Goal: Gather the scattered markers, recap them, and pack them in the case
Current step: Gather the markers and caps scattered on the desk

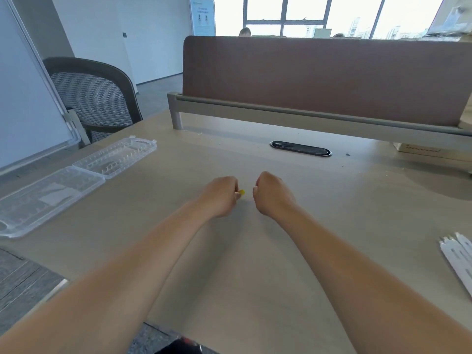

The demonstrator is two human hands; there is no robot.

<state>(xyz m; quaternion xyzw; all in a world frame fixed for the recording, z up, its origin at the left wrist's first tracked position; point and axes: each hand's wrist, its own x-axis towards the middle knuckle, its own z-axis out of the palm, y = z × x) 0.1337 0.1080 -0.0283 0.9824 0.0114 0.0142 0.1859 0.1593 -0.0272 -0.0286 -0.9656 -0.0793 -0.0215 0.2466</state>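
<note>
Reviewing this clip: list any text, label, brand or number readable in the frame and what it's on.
None is readable.
Poster on the far wall: print too blurred to read.
Box beneath the desk partition: dark print, too small to read.
White markers at the right edge: no legible print.
Clear case: no legible label.

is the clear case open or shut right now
Open. The clear plastic case lies spread flat near the desk's left edge, both halves side by side with their insides up; no markers show inside.
</note>
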